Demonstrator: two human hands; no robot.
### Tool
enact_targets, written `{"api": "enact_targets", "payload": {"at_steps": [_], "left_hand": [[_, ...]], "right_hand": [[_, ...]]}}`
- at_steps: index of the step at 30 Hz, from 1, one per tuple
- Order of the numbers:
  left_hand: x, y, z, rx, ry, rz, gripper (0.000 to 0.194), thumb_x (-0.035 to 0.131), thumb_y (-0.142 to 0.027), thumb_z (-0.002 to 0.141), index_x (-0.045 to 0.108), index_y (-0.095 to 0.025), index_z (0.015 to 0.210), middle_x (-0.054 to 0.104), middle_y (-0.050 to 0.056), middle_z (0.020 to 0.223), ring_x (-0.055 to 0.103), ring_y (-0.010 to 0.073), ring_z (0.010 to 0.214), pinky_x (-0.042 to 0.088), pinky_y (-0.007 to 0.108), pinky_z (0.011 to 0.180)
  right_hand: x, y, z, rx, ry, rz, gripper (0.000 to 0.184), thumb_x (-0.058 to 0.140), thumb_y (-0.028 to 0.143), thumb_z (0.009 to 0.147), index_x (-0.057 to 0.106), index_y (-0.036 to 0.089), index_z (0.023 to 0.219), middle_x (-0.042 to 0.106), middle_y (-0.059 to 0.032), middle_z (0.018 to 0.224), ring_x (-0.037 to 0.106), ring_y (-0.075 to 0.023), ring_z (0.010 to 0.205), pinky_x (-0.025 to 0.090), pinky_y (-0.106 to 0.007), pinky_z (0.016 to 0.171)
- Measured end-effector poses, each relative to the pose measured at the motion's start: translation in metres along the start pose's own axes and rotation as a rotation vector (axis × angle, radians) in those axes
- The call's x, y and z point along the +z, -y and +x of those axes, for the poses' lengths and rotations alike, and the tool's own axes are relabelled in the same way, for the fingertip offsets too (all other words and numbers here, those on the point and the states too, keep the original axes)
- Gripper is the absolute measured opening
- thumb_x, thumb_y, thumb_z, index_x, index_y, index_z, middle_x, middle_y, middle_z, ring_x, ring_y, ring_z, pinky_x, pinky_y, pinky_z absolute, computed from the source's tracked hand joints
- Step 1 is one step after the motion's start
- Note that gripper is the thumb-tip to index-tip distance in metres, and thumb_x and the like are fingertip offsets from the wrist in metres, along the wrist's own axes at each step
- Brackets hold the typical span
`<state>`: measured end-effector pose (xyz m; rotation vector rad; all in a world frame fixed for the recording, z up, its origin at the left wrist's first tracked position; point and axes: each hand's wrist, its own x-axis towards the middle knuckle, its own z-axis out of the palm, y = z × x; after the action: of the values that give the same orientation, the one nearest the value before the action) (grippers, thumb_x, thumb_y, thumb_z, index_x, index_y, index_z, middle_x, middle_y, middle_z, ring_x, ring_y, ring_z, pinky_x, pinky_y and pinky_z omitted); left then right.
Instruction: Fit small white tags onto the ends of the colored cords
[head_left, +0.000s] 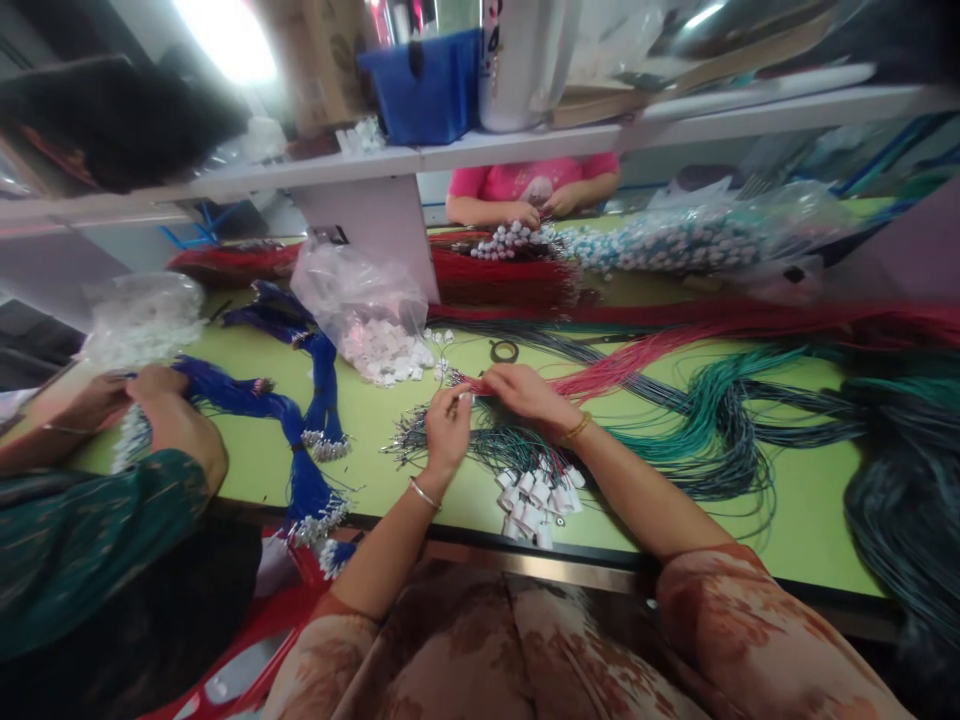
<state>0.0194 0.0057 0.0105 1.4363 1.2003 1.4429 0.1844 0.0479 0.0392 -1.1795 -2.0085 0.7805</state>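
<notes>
Your two hands meet over the wires

Your left hand (448, 425) pinches a small white bit (464, 392) between the thumb and a finger. Your right hand (525, 393) is just beside it, with its fingers bent in by the red wires (607, 372); I cannot tell if it is gripping one. The red wires run off to the right over the green worktop (814, 530). Below your hands, a pile of white plugs (534, 500) lies near the front edge. Green wires (705, 410) and dark wires (795, 430) stretch out to the right. Behind your hands sits a black ring (496, 352) like a tape roll, and left of it is a clear bag (337, 285) of white pieces. On your left, another person's hands (159, 388) are at the blue wires (289, 410)
</notes>
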Motion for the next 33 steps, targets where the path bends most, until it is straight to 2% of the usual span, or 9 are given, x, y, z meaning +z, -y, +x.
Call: {"api": "enact_targets", "payload": {"at_steps": [2, 4, 6, 8, 11, 14, 19, 24, 33], "left_hand": [[0.004, -0.009, -0.013, 0.368, 0.123, 0.209, 0.023, 0.055, -0.03, 0.087, 0.068, -0.017, 0.1, 0.065, 0.01, 0.098, 0.058, 0.0181, 0.092, 0.048, 0.033, 0.082], [0.012, -0.015, -0.028, 0.67, 0.458, 0.352, 0.024, 0.051, -0.028, 0.089, 0.066, -0.016, 0.103, 0.065, 0.012, 0.098, 0.058, 0.018, 0.091, 0.049, 0.032, 0.082], [0.022, -0.016, -0.039, 0.82, 0.741, 0.464, 0.026, 0.047, -0.027, 0.091, 0.064, -0.015, 0.105, 0.066, 0.012, 0.097, 0.059, 0.0175, 0.087, 0.049, 0.031, 0.08], [0.028, -0.017, -0.044, 0.852, 0.835, 0.543, 0.028, 0.044, -0.029, 0.093, 0.063, -0.013, 0.107, 0.067, 0.012, 0.099, 0.06, 0.0178, 0.086, 0.05, 0.031, 0.081], [0.022, -0.018, -0.042, 0.889, 0.776, 0.56, 0.029, 0.046, -0.032, 0.091, 0.061, -0.014, 0.108, 0.066, 0.013, 0.104, 0.06, 0.0186, 0.087, 0.05, 0.032, 0.08], [-0.002, -0.019, -0.025, 0.868, 0.542, 0.498, 0.022, 0.05, -0.03, 0.089, 0.063, -0.017, 0.1, 0.066, 0.012, 0.098, 0.06, 0.0186, 0.087, 0.05, 0.033, 0.078], [-0.046, -0.001, 0.043, 0.285, 0.007, 0.707, 0.023, 0.048, -0.016, 0.084, 0.061, -0.015, 0.104, 0.062, 0.01, 0.093, 0.058, 0.0191, 0.084, 0.047, 0.034, 0.078], [-0.047, 0.037, 0.093, -0.018, 0.181, 0.86, 0.019, 0.058, -0.013, 0.073, 0.065, -0.015, 0.092, 0.062, 0.009, 0.091, 0.056, 0.0201, 0.085, 0.044, 0.033, 0.081], [-0.041, 0.048, 0.088, 0.102, 0.199, 0.742, 0.009, 0.057, -0.015, 0.072, 0.06, -0.018, 0.08, 0.06, 0.005, 0.081, 0.053, 0.0187, 0.077, 0.04, 0.03, 0.072]], "right_hand": [[-0.019, 0.002, 0.002, 0.13, -0.034, 0.213, 0.04, 0.037, 0.048, 0.093, 0.051, 0.018, 0.07, 0.054, -0.0011, 0.058, 0.045, -0.0114, 0.052, 0.031, -0.023, 0.052], [-0.034, 0.009, 0.006, 0.269, -0.063, 0.44, 0.044, 0.037, 0.057, 0.09, 0.049, 0.019, 0.072, 0.046, 0.0031, 0.049, 0.037, -0.0091, 0.041, 0.026, -0.022, 0.045], [-0.038, 0.018, 0.011, 0.347, -0.084, 0.573, 0.042, 0.046, 0.058, 0.086, 0.047, 0.019, 0.07, 0.036, 0.0075, 0.044, 0.026, -0.0062, 0.036, 0.018, -0.021, 0.041], [-0.029, 0.028, 0.018, 0.347, -0.066, 0.619, 0.034, 0.059, 0.048, 0.078, 0.048, 0.018, 0.067, 0.034, 0.0091, 0.044, 0.023, -0.0045, 0.038, 0.016, -0.02, 0.04], [0.005, 0.034, 0.024, 0.327, 0.06, 0.717, 0.024, 0.068, 0.028, 0.065, 0.054, 0.017, 0.08, 0.047, 0.0078, 0.051, 0.038, -0.0059, 0.044, 0.025, -0.018, 0.043], [0.042, 0.026, 0.025, 0.354, 0.082, 0.857, 0.022, 0.066, 0.025, 0.062, 0.054, 0.017, 0.078, 0.054, 0.0057, 0.057, 0.047, -0.007, 0.05, 0.035, -0.019, 0.049], [0.069, 0.01, 0.022, 0.333, 0.008, 0.854, 0.021, 0.068, 0.029, 0.065, 0.054, 0.017, 0.075, 0.063, 0.003, 0.061, 0.056, -0.0086, 0.055, 0.045, -0.022, 0.057], [0.072, 0.006, 0.021, 0.35, -0.004, 0.808, 0.02, 0.069, 0.029, 0.068, 0.054, 0.017, 0.076, 0.066, 0.002, 0.061, 0.059, -0.0089, 0.053, 0.048, -0.022, 0.057], [0.072, 0.001, 0.02, 0.314, -0.057, 0.755, 0.016, 0.063, 0.029, 0.07, 0.055, 0.016, 0.076, 0.062, 0.0038, 0.061, 0.055, -0.0066, 0.051, 0.045, -0.019, 0.053]]}}
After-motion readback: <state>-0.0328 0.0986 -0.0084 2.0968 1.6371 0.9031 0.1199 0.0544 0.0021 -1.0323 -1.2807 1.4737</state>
